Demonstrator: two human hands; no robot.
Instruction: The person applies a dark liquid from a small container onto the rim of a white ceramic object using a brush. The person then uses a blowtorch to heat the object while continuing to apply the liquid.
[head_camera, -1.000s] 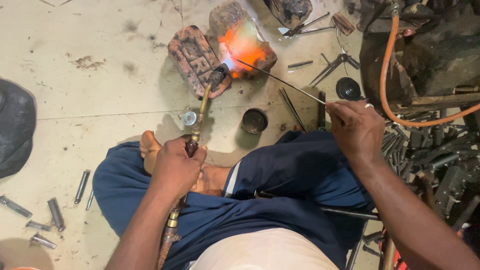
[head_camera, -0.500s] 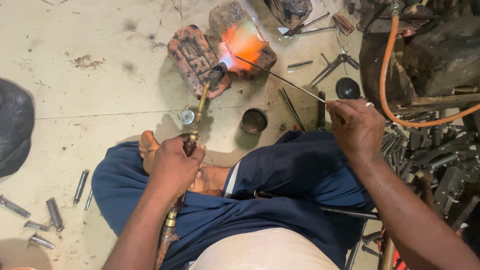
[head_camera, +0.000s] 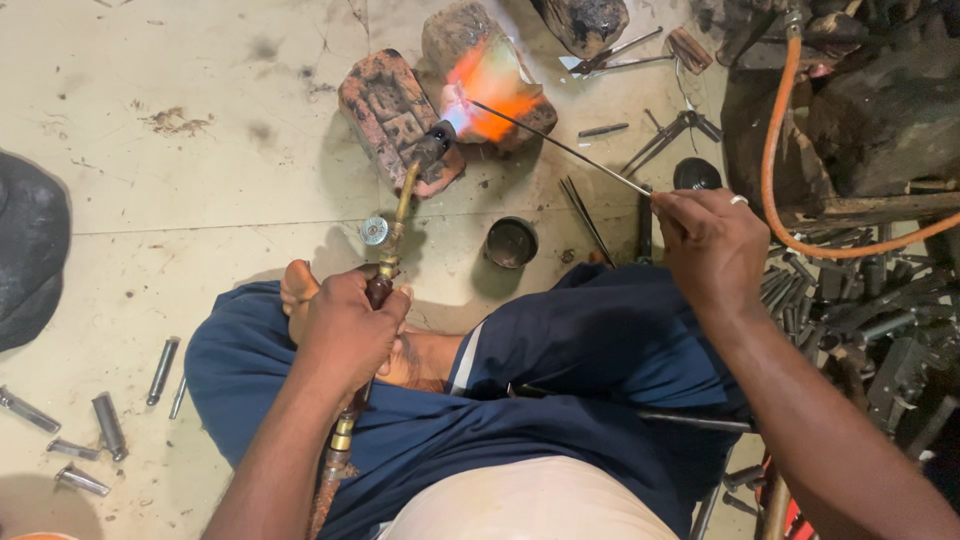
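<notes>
My left hand grips the handle of a brass gas torch that points away from me. Its orange flame plays on a brick at the top middle of the floor. My right hand pinches the near end of a thin metal filler rod, and the rod's far tip sits in the flame. A second worn brick lies just left of the torch nozzle. I sit cross-legged in dark blue trousers, one bare foot beside my left hand.
A small dark round tin stands on the floor between my hands, a small metal cap beside the torch. Short metal tubes lie at lower left. An orange hose and a pile of dark metal parts crowd the right side.
The flame flickers and changes shape slightly. Both hands, torch and rod stay almost where they were.
</notes>
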